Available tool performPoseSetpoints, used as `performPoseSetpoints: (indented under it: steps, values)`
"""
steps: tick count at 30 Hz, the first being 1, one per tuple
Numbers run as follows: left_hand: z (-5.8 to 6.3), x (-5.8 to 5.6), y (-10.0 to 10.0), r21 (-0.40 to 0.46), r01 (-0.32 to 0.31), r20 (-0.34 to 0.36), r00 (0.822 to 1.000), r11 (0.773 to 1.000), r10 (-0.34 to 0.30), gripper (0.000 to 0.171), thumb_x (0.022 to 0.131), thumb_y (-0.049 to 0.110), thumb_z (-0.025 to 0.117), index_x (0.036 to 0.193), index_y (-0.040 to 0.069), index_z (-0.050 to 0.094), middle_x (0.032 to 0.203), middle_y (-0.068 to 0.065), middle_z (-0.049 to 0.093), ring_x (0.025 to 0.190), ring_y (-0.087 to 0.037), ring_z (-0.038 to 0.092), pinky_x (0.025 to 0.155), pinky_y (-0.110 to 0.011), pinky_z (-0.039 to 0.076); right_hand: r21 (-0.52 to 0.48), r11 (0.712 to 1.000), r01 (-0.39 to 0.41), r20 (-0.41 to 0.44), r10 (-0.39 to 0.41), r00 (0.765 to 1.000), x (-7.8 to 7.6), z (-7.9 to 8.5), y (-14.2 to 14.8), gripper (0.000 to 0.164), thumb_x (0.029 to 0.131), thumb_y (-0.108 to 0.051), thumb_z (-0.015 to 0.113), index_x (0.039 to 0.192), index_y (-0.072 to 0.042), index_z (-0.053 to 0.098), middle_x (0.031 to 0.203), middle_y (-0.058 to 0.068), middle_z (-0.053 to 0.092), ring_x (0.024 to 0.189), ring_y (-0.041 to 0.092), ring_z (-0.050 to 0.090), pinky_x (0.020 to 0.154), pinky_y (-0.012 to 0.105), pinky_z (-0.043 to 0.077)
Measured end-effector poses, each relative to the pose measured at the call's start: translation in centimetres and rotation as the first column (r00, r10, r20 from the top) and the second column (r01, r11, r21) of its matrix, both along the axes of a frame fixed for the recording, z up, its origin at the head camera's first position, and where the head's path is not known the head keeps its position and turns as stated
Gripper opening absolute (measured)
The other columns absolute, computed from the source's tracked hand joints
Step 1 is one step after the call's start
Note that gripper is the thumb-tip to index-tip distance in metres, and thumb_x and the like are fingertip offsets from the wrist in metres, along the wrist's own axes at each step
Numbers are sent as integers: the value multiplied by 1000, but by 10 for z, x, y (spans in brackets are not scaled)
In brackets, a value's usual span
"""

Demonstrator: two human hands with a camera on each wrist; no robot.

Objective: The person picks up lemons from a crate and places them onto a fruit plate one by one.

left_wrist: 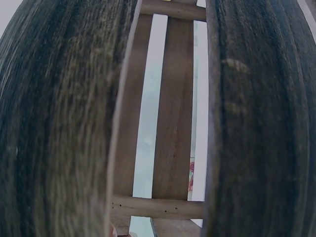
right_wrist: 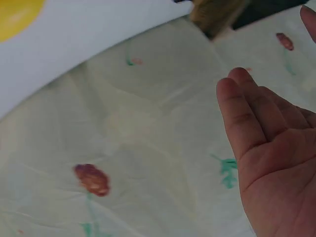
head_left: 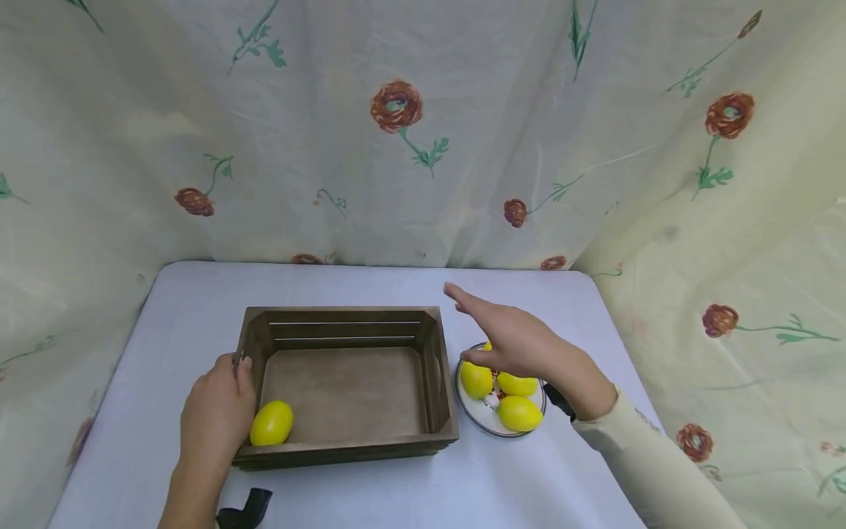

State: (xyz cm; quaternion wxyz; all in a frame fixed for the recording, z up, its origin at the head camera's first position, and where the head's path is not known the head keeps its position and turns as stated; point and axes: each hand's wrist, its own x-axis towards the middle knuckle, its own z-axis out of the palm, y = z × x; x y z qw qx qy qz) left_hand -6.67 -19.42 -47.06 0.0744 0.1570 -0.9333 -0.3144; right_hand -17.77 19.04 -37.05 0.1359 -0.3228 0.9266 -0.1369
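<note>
A brown wooden crate [head_left: 350,449] with slatted sides stands on the table, and my left hand [head_left: 214,408] grips its left end, thumb over the rim. Its other fingers are mostly hidden by that side. Dark slats [left_wrist: 173,108] fill the left wrist view. In the crate's front left corner lies a yellow lemon [head_left: 272,424]. To the right of the crate, a white plate [head_left: 481,416] with a dark rim holds several lemons [head_left: 520,414]. My right hand [head_left: 512,338] is above the plate, fingers extended and holding nothing; its bare palm shows in the right wrist view.
A white cloth covers the table [head_left: 529,485]. Flower-printed curtains [head_left: 330,147] hang behind it and along both sides. A black strap-like piece [head_left: 246,508] shows by the left wrist, and another dark band [head_left: 558,400] is at the right wrist.
</note>
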Motion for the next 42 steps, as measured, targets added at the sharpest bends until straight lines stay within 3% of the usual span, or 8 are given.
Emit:
performPoseSetpoints:
  steps: [2, 8, 14, 19, 27, 32, 39, 42]
  values:
    - [0, 0, -1, 4, 4, 7, 1000, 1000, -4, 42, 112, 19, 45, 123, -20, 59, 108, -40, 67, 95, -58, 66, 75, -68, 53, 12, 999, -41, -1, 42, 999, 0, 9, -11, 106, 90, -27, 85, 169, -24, 15, 158, 5, 51, 102, 20, 71, 89, 42, 58]
    - [-1, 0, -5, 14, 14, 20, 1000, 1000, -14, 43, 112, 19, 45, 124, -20, 58, 109, -41, 66, 96, -59, 65, 76, -69, 53, 96, 975, -202, -21, 205, 979, -2, 29, -49, 113, 86, -34, 89, 169, -27, 14, 167, -2, 36, 84, 15, 67, 81, 39, 58]
    - [-4, 0, -7, 12, 0, 24, 1000, 1000, 0, 43, 112, 20, 45, 123, -19, 58, 106, -39, 67, 94, -56, 66, 74, -68, 53, 129, 939, -320, -33, 327, 944, -4, 39, -85, 115, 85, -37, 90, 169, -28, 13, 169, -7, 30, 95, 17, 70, 82, 36, 57]
    - [-3, 0, -8, 17, 1, 32, 999, 1000, -2, 44, 112, 21, 43, 126, -19, 57, 111, -40, 66, 98, -58, 65, 78, -69, 52, 92, 906, -412, -25, 416, 909, -7, 38, -113, 113, 85, -36, 90, 169, -23, 16, 170, -5, 30, 92, 14, 71, 78, 32, 57]
    - [-3, -4, -7, 7, 14, 56, 998, 1000, -15, 50, 114, 24, 37, 130, -20, 55, 111, -40, 66, 98, -57, 66, 75, -68, 54, 118, 866, -485, 34, 485, 874, -10, 12, -158, 112, 84, -35, 90, 169, -19, 19, 171, -2, 28, 124, 18, 64, 93, 35, 55]
    - [-2, -4, -8, 30, 8, 79, 997, 1000, -10, 50, 114, 25, 37, 129, -20, 55, 110, -40, 66, 95, -55, 66, 73, -67, 54, 186, 833, -521, 40, 523, 851, -7, -14, -186, 106, 86, -44, 87, 167, -14, 25, 169, 2, 33, 127, 17, 62, 99, 32, 52]
    - [-1, -4, -7, 51, -1, 89, 996, 999, -4, 51, 114, 27, 36, 131, -18, 54, 112, -38, 66, 97, -54, 66, 76, -67, 53, 226, 794, -564, 40, 571, 820, 2, -48, -217, 97, 86, -53, 84, 160, -11, 38, 160, 2, 48, 114, 12, 68, 93, 24, 53]
    - [0, -4, -8, 49, 0, 87, 996, 999, -4, 51, 114, 28, 36, 132, -16, 54, 113, -38, 67, 98, -54, 66, 78, -67, 53, 235, 783, -576, 40, 585, 810, 3, -59, -226, 96, 86, -54, 84, 159, -11, 41, 159, 3, 49, 116, 12, 67, 94, 22, 53]
